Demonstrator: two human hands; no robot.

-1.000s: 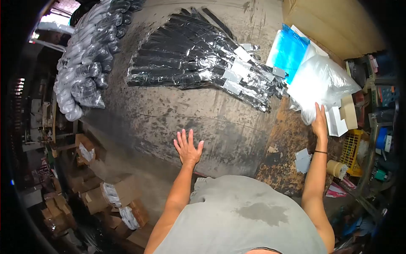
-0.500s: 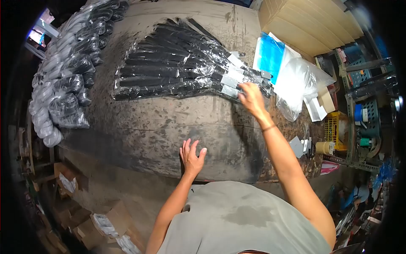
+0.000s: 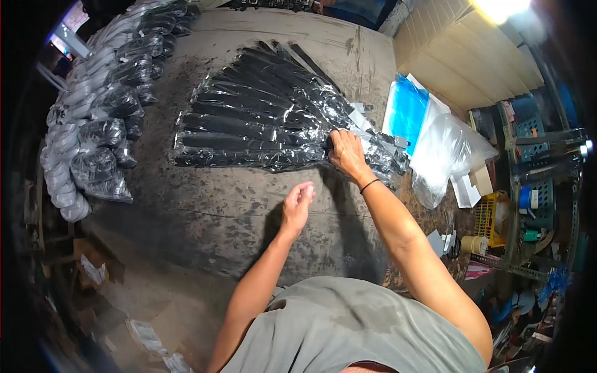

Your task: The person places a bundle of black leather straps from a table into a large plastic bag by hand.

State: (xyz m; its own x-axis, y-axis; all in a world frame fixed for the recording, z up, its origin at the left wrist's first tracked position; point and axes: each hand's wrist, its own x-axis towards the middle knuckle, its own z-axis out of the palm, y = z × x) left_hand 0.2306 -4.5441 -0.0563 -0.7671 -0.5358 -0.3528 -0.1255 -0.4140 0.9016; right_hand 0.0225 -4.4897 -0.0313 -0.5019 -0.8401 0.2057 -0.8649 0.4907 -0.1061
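Observation:
A fan of long black strips in clear plastic sleeves [image 3: 242, 133] lies on the worn table, spread at the left and gathered at the right, with pale grey tags [image 3: 359, 119] near the gathered end. My right hand [image 3: 348, 153] is at the near edge of this narrow end, its fingers curled down on the nearest sleeved black strip; its fingertips are partly hidden. Below the fan, my left hand [image 3: 297, 208] hovers over the table with fingers extended and nothing in it.
Clear-bagged dark bundles [image 3: 102, 133] are stacked along the left. At the right lie a blue sheet [image 3: 405, 113], clear plastic bags [image 3: 444, 149] and grey cards [image 3: 436, 242]. A cardboard box [image 3: 466, 56] stands behind them, beside a yellow basket [image 3: 486, 217] and cluttered shelving.
My right hand has moved left from the grey tags onto the sleeved strips. My left hand has risen from the table's front toward the fan. The camera view has shifted slightly.

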